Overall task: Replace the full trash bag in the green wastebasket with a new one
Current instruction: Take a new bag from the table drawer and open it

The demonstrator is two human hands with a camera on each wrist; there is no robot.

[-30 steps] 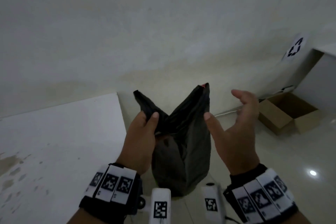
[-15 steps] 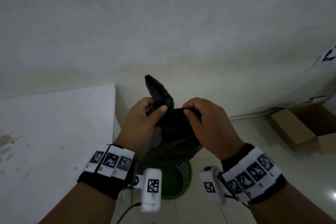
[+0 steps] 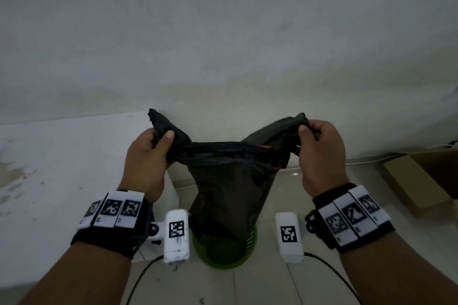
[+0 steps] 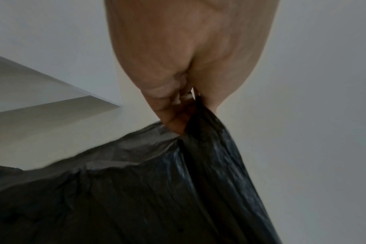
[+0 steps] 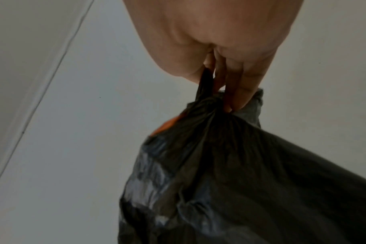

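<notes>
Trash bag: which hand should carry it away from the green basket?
Probably the right hand: it grips the bunched top of the trash bag on the open-floor side; the left hand is beside the white ledge.

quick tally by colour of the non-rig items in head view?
Black: 1, bag
Green: 1, wastebasket
Brown: 1, carton
White: 1, counter
Total: 4

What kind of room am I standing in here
Probably a plain indoor utility or storage corner: bare white wall, glossy tiled floor, an open cardboard box on the floor, and a green wastebasket beside a white table.
</notes>
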